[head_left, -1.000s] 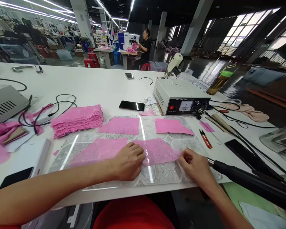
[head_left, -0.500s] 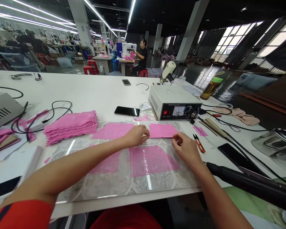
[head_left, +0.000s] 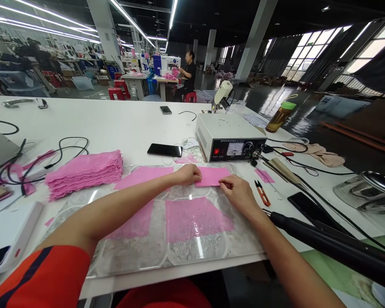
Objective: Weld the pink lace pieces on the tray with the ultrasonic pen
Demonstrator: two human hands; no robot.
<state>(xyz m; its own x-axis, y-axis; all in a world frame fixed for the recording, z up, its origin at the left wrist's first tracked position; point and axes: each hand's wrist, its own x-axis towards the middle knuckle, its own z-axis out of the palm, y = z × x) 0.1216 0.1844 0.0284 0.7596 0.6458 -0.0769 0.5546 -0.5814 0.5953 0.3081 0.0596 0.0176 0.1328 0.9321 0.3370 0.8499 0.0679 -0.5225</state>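
Note:
A small pink fabric piece (head_left: 211, 175) lies at the far side of a clear patterned mat (head_left: 137, 256). My left hand (head_left: 188, 173) has its fingers closed at the piece's left edge. At the near right corner, the thumb and fingertips of my right hand (head_left: 239, 192) pinch the same piece. Left of it lies another pink piece (head_left: 150, 174), partly behind my left forearm. Pink panels (head_left: 195, 218) show flat in the nearer part of the mat. A ruffled stack of pink fabric (head_left: 86, 173) stands to the left.
Behind the mat stand a grey control box (head_left: 231, 137) and a black phone (head_left: 164, 149). Orange-handled thread snips (head_left: 262, 193), a black handheld tool (head_left: 308, 231) with its cable, and a glass jar (head_left: 368, 192) are on the right. A co-worker (head_left: 188, 75) sits at a sewing machine beyond.
My right hand has moved left and its fingertips have closed on the pink piece's corner. My left hand stays at the left edge. The view has shifted slightly.

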